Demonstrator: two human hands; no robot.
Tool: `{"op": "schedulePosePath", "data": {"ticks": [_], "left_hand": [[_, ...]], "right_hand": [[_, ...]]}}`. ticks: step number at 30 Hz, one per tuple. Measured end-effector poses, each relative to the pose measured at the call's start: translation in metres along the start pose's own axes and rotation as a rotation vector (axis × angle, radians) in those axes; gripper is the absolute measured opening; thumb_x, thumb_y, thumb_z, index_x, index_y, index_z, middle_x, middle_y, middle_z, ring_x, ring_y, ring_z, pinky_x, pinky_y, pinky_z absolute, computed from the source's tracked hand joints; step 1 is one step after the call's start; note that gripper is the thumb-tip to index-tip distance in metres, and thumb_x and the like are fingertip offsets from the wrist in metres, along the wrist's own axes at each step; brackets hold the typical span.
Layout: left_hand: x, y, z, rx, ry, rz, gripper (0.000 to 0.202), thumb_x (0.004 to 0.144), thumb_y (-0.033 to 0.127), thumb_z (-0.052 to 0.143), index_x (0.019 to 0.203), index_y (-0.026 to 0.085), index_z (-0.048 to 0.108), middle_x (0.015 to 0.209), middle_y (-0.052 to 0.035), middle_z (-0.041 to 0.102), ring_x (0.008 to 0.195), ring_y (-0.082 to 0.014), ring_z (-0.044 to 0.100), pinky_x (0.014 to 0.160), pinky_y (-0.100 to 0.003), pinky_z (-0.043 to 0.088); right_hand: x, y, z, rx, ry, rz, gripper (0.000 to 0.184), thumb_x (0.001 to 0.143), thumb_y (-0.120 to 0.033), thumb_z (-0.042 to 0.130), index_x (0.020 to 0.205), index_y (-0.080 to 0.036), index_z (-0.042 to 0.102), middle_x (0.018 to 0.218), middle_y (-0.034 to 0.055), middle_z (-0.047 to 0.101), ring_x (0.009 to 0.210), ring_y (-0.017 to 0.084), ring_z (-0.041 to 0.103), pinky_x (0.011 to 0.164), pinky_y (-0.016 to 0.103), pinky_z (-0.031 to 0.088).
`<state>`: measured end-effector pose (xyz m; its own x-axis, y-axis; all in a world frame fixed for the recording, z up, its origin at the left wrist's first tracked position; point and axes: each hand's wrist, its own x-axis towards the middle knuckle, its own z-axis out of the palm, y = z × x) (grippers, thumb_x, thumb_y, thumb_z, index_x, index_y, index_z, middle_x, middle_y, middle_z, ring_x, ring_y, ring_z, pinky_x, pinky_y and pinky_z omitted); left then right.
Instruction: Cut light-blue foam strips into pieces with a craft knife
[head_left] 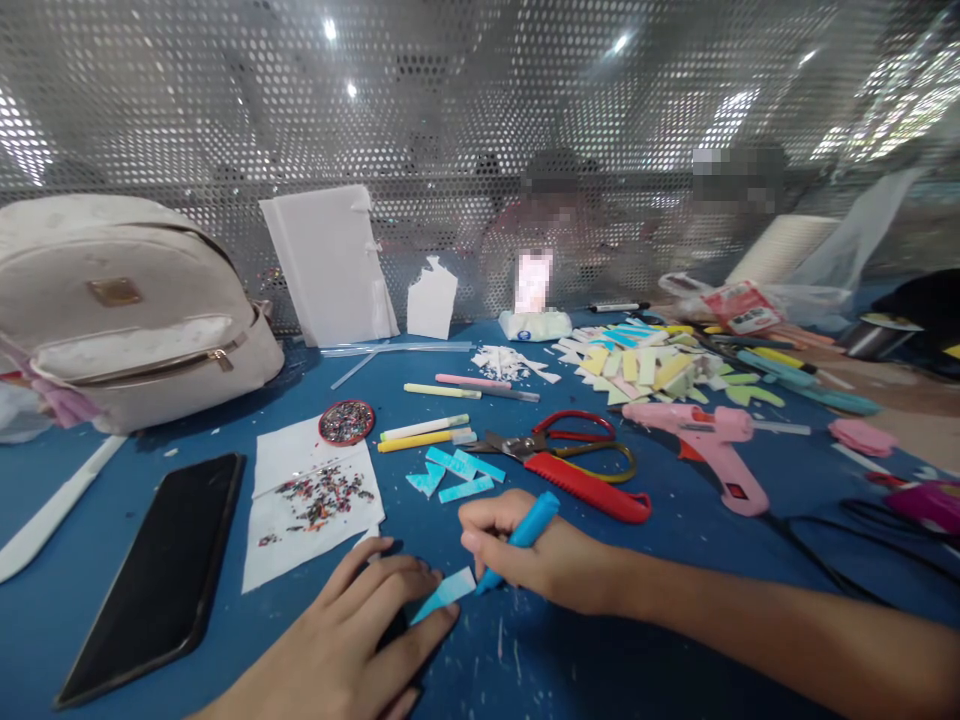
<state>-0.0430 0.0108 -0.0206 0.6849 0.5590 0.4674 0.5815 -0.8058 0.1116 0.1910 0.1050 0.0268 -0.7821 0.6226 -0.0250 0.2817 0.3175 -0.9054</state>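
Note:
My right hand [525, 555] is closed around a blue marker [523, 534], its tip down against a small light blue foam strip [444, 595] on the blue table [660, 680]. My left hand [345, 640] lies over the strip's left end, fingers pressed down on it and partly covering something dark beneath. Just beyond my hands lie a few more light blue foam pieces [454, 472].
A black phone [161, 570] and a white sheet with coloured sprinkles [311, 505] lie left. Scissors [570, 455], a red cutter [589, 488], a pink glue gun [709, 440], pens and piled foam scraps [645, 370] lie ahead. A beige backpack [120, 310] stands far left. People sit behind the mesh screen.

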Motion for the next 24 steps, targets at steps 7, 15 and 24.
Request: {"op": "schedulePosePath", "data": {"ticks": [7, 15, 24], "left_hand": [[0.0001, -0.0004, 0.0002, 0.012, 0.005, 0.003, 0.041, 0.097, 0.017, 0.040, 0.133, 0.020, 0.059, 0.116, -0.0099, 0.058, 0.118, -0.0240, 0.052, 0.114, -0.051, 0.036], [0.0009, 0.0005, -0.0006, -0.005, 0.014, -0.002, 0.042, 0.098, 0.017, 0.037, 0.134, 0.021, 0.059, 0.118, -0.0082, 0.058, 0.122, -0.0215, 0.050, 0.119, -0.046, 0.027], [0.0007, 0.0001, -0.0011, 0.009, -0.017, -0.006, 0.041, 0.098, 0.017, 0.040, 0.135, 0.020, 0.057, 0.118, -0.0104, 0.058, 0.119, -0.0241, 0.052, 0.113, -0.051, 0.037]], "right_hand": [[0.0002, 0.0015, 0.0009, 0.001, 0.010, 0.001, 0.033, 0.095, -0.028, 0.048, 0.063, -0.019, 0.043, 0.058, -0.0047, 0.047, 0.054, 0.010, 0.045, 0.054, 0.024, 0.033], [0.0008, -0.0011, -0.0008, 0.000, 0.021, -0.011, 0.031, 0.094, -0.027, 0.047, 0.064, -0.019, 0.042, 0.059, -0.0046, 0.046, 0.056, 0.011, 0.045, 0.055, 0.024, 0.033], [0.0000, -0.0009, -0.0003, -0.003, 0.052, 0.004, 0.029, 0.094, -0.028, 0.047, 0.067, -0.019, 0.044, 0.064, -0.0034, 0.050, 0.058, 0.011, 0.046, 0.057, 0.024, 0.034]]}}
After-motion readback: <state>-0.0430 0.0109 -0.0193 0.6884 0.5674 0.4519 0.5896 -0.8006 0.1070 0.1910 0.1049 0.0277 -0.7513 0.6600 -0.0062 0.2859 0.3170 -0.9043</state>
